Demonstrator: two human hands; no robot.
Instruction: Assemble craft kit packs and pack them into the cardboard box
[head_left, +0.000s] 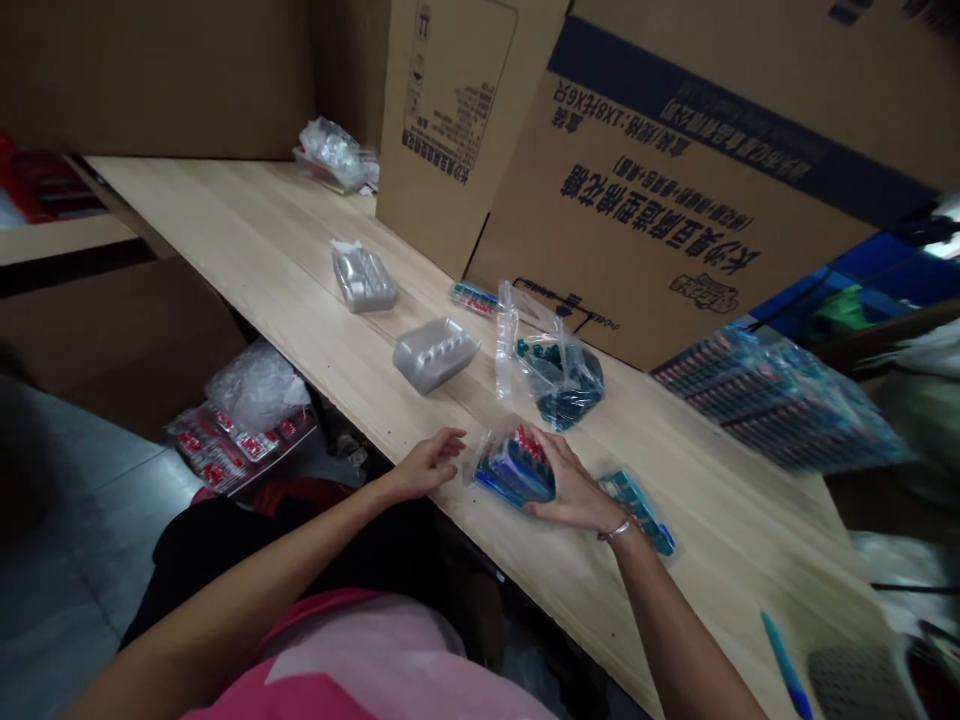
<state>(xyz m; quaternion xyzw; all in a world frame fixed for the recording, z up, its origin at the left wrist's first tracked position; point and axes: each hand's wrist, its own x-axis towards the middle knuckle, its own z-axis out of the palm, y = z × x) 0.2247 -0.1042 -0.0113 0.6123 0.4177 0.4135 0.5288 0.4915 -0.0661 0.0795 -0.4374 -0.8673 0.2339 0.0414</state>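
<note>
My right hand (574, 485), with a bracelet at the wrist, is wrapped round the far right side of a clear plastic pack of blue and red pieces (514, 465) at the table's near edge. My left hand (429, 465) is just left of that pack, fingers apart and holding nothing. Right of my right wrist lies a teal and blue pack (637, 510), partly hidden by the wrist. Beyond the held pack is an open clear bag (566, 385) with dark teal pieces inside. The exact kind of the pieces is too small to make out.
Two stacks of clear plastic trays (436, 355) (364, 278) stand on the wooden table (300, 350). Large cardboard boxes (637, 180) rise behind. A small coloured pack (474, 298) lies at a box's foot. Stacked blue packs (780, 395) and a blue pen-like object (786, 665) are at right.
</note>
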